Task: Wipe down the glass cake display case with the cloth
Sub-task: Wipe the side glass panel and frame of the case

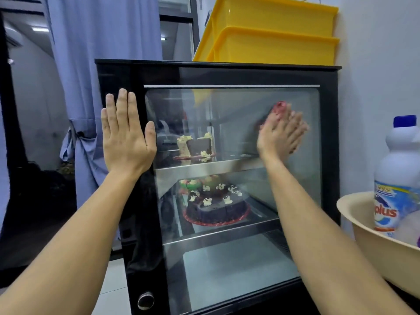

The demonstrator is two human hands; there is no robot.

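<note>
Left hand (126,135) flat, fingers straight, pressed on black frame at left edge of case (218,73). Right hand (280,135) blurred, fingers stretched out, pressing red cloth (280,107) against upper right of glass (238,258). Cake slices (195,145) on upper shelf, chocolate cake (216,204) below. Yellow tubs (272,35) on top. Bottle (398,173) in basin (363,230) at right.

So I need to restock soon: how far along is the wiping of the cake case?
Midway at best. The right hand presses the red cloth flat on the upper right of the glass, blurred in mid-wipe, while the left hand braces the black frame. No pane looks plainly finished; the lower glass seems left.
</note>
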